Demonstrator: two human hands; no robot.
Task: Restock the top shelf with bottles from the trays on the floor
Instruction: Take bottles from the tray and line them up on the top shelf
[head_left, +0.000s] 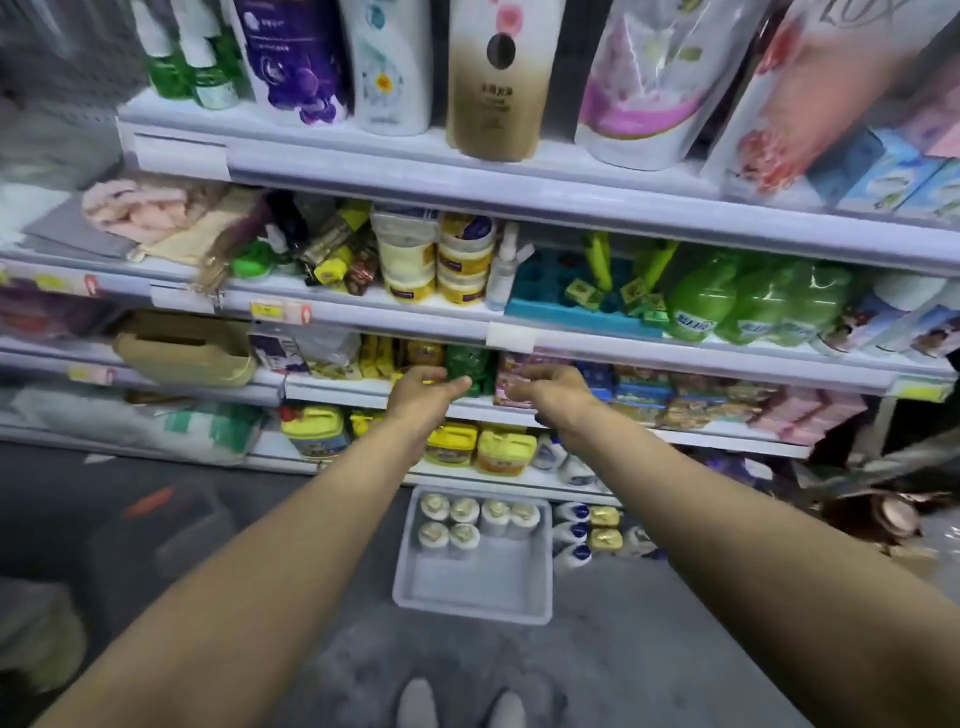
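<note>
A grey tray (470, 597) lies on the floor below me with several white bottles (467, 519) standing in its far half; its near half is bare. The top shelf (363, 150) holds a gold-and-white bottle (496, 78), a white bottle (389, 67), a purple pouch (293, 57) and pink refill pouches (649, 83). My left hand (423, 389) and my right hand (550, 387) are stretched out in front of the third shelf, fingers relaxed, holding nothing.
Lower shelves carry jars (434, 260), green bottles (748, 301), yellow jugs (478, 447) and boxed goods (649, 395). More white and blue bottles (574, 530) stand on the floor right of the tray. A dark crate (156, 540) sits at the left.
</note>
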